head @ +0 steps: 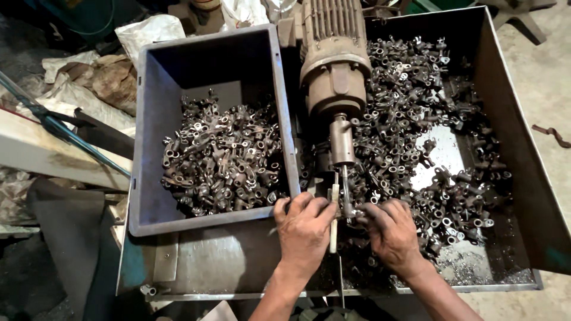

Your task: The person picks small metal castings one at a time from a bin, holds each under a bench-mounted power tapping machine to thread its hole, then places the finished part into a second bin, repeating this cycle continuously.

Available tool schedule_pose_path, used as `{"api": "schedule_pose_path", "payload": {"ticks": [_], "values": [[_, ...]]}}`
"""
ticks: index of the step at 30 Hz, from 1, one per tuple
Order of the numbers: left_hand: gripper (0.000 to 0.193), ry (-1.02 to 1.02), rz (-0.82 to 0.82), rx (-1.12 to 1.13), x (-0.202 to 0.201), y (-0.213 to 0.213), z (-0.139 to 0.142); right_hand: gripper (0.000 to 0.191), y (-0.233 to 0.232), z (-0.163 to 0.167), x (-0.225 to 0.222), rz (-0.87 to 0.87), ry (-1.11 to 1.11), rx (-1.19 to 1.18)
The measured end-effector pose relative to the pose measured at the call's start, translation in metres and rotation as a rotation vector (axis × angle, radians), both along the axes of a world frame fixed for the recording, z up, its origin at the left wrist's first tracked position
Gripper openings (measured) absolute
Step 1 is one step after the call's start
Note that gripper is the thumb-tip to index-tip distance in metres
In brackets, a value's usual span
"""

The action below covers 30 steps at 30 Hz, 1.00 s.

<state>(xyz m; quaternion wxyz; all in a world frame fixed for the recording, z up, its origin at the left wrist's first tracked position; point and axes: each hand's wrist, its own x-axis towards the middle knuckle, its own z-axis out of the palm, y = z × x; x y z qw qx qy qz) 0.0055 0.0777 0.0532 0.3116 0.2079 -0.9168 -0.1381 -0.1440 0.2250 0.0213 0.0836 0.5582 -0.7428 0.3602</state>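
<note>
My left hand [304, 229] grips a pale upright lever handle [333, 229] just below the tip of a motor-driven spindle [342, 142]. My right hand [391, 233] pinches a small metal part [352, 211] held against the spindle's tool end. The two hands almost touch. The rusty electric motor [333, 53] lies along the middle, pointing toward me. A grey plastic crate [148, 148] on the left holds a heap of small metal lug-like parts [223, 157].
A large metal tray [523, 148] on the right holds several more loose parts [416, 113] and metal shavings near its front edge. Wooden planks, sacks and a blue hose lie at the left. Concrete floor shows at the right.
</note>
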Motion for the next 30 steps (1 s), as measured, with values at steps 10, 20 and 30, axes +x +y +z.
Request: {"api": "schedule_pose_path", "payload": {"ticks": [10,20,30], "values": [[0.020,-0.039,-0.042,0.046,0.003,-0.010,0.011,0.029,-0.010,0.007,0.008,-0.089,-0.041,0.071],[0.013,-0.060,-0.213,0.246,0.020,-0.029,0.012,0.028,0.024,0.006,0.014,-0.115,-0.454,0.141],[0.019,0.903,0.004,1.239,0.025,-0.042,0.006,0.023,0.062,-0.022,-0.049,-0.556,-0.132,0.503]]}}
